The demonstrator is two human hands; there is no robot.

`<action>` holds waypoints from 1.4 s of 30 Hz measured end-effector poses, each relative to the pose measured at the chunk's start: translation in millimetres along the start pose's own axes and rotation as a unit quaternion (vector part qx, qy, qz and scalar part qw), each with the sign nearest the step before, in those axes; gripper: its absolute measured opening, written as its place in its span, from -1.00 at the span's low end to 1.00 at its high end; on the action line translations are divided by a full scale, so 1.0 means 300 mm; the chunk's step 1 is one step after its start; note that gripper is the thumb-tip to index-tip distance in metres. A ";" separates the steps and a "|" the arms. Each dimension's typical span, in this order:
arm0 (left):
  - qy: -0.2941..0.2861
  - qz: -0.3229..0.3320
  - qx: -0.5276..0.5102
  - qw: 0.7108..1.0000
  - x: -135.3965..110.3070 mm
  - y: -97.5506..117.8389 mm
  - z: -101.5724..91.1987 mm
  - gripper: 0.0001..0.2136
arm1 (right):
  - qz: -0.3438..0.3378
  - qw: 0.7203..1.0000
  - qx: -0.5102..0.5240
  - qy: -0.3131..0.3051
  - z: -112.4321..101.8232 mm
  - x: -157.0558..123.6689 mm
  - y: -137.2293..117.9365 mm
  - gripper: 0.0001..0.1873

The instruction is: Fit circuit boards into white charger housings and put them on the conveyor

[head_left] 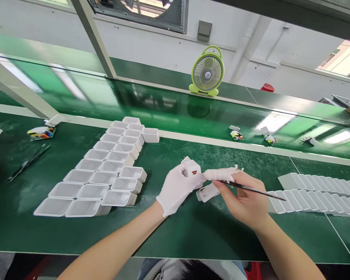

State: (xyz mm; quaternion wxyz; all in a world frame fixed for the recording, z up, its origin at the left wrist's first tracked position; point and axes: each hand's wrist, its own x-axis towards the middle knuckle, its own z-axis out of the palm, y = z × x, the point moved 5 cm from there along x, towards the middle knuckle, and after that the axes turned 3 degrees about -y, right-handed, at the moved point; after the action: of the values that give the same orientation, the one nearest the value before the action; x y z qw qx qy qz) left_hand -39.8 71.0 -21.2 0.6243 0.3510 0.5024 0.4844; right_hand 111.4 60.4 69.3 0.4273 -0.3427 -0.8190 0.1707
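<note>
My left hand (177, 186), in a white glove, is closed around a small white plastic housing (191, 169) with a dark slot showing orange-brown inside. My right hand (247, 198) has a white covering on its index finger and grips slim dark tweezers (251, 189). Their back end points right, and the front end reaches toward the housing, partly hidden by the covered finger. Just below the hands, a white plastic piece (209, 192) lies on the green bench (169, 241).
Rows of open white housings (111, 166) stand to the left, and rows of white flat-faced pieces (321, 198) to the right. Other black tweezers (29, 162) and a wired circuit board (41, 132) lie far left. Small wired assemblies (236, 134) and a green fan (207, 74) are behind.
</note>
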 end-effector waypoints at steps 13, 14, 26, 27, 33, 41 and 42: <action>0.017 0.021 0.043 0.999 0.013 -0.011 -0.004 -0.88 | -0.119 0.975 -0.188 -0.002 0.048 0.005 -0.052 -0.76; 0.016 0.022 0.044 0.999 0.013 -0.011 -0.004 -0.89 | -0.121 0.974 -0.191 -0.004 0.049 0.008 -0.054 -0.76; 0.031 0.042 0.084 0.995 0.005 0.022 -0.015 -0.93 | -0.114 0.975 -0.188 -0.030 0.057 0.028 -0.050 -0.80; 0.029 0.046 0.086 0.995 0.005 0.024 -0.015 -0.94 | -0.116 0.974 -0.192 -0.032 0.059 0.029 -0.052 -0.81; 0.030 0.069 0.090 0.993 0.008 0.028 -0.016 -0.93 | -0.132 0.958 -0.239 -0.089 0.074 0.065 -0.083 -0.83; 0.026 0.047 0.058 0.997 0.008 0.015 -0.014 -0.90 | -0.131 0.950 -0.240 -0.151 0.072 0.091 -0.110 -0.78; 0.024 0.043 0.051 0.997 0.010 0.014 -0.013 -0.88 | -0.134 0.951 -0.236 -0.149 0.071 0.086 -0.114 -0.78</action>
State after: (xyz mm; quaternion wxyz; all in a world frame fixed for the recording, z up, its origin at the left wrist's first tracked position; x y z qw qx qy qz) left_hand -44.4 74.9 -19.1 0.5715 0.3922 0.5260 0.4929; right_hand 69.5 54.7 91.7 0.2259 -0.2919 -0.9287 -0.0370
